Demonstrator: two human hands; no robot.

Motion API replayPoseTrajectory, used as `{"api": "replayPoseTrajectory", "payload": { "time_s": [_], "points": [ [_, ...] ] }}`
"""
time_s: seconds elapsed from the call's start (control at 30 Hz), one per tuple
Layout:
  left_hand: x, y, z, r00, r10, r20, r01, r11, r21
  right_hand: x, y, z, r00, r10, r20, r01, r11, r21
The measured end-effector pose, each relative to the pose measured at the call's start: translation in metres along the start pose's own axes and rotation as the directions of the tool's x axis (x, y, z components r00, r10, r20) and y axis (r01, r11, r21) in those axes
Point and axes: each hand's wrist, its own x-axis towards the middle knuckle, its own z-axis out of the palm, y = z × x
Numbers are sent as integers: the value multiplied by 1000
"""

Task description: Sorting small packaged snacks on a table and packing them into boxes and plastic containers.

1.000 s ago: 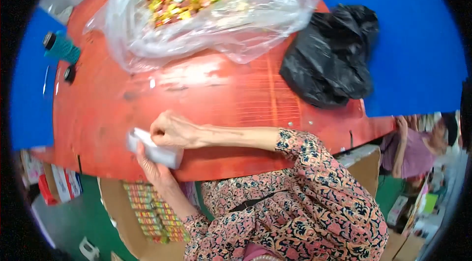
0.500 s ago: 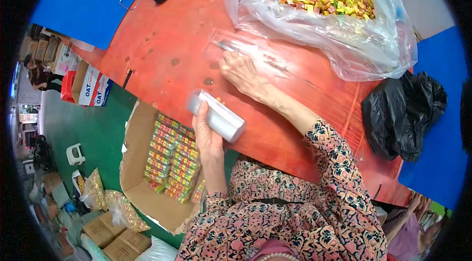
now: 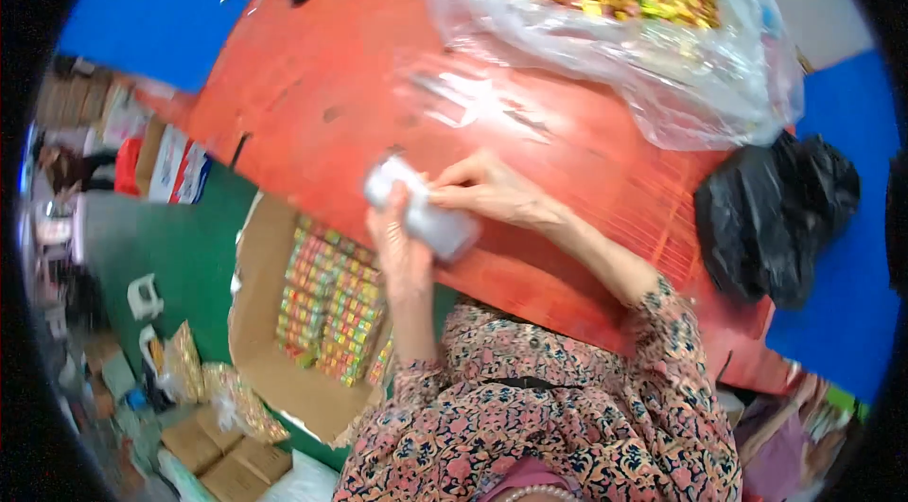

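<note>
My left hand [image 3: 402, 242] is closed around a whitish-grey, block-shaped pack [image 3: 442, 229] above the near edge of the red table, thumb lying across its face. Motion blurs the pack, so its surface detail is lost. From the right, my right hand [image 3: 497, 190] reaches the pack's upper side with fingers pinched together; whatever is between them is too small or blurred to make out. Beyond both hands, a shiny clear plastic piece [image 3: 473, 103] lies flat on the table, reflecting light.
A large clear plastic bag [image 3: 577, 48] of small colourful wrapped pieces sits at the far right. A black plastic bag [image 3: 776, 218] lies at the right edge. Below the table's left edge stands an open carton [image 3: 260, 351] with stacked colourful packs [image 3: 331, 299]. A white stool [image 3: 145, 297] is on the green floor.
My right hand has drawn back from the clear plastic on the table to the pack, fingers now pinched. My left hand still holds the pack, at nearly the same place.
</note>
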Motion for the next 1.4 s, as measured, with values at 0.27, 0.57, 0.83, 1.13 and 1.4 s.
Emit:
{"api": "replayPoseTrajectory", "payload": {
  "time_s": [0.27,0.57,0.83,1.13,1.4],
  "points": [
    [4,40,-18,991,-26,-128,26,1000,-1,34,-15,48,810,-540,-230,350,759,-549],
    [3,28,-33,974,124,-189,-130,991,-19,71,18,50,872,-486,-62,28,174,-984],
    [-1,27,-14,973,137,-187,-142,990,-16,30,-17,34,911,-384,-147,285,847,-449],
    [-5,23,-11,988,131,-83,-129,991,26,13,3,37,1000,13,-1,-13,978,207],
    [5,39,-22,950,269,-159,-265,963,43,31,-14,78,728,-636,-257,379,685,-622]
  ]
}}
